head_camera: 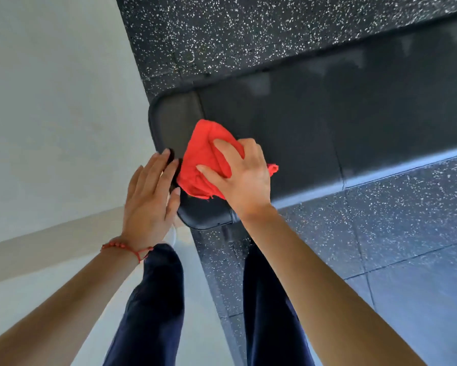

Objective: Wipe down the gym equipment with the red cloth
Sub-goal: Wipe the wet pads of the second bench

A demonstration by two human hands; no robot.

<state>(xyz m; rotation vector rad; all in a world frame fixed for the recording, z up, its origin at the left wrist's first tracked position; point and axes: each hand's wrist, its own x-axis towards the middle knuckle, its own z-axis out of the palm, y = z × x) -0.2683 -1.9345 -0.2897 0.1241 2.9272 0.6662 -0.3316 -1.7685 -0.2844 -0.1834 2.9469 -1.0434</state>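
Two hands work at the near end of one black padded bench (314, 122): the left hand (148, 199) lies flat with straight fingers on its edge, and the right hand (242, 178) presses one bunched red cloth (206, 159) on the pad. Risk, I think — the loose bundle may slip out and leave the far length unwiped.

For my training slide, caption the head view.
Right hand presses red cloth on black padded bench; left hand steadies its end.
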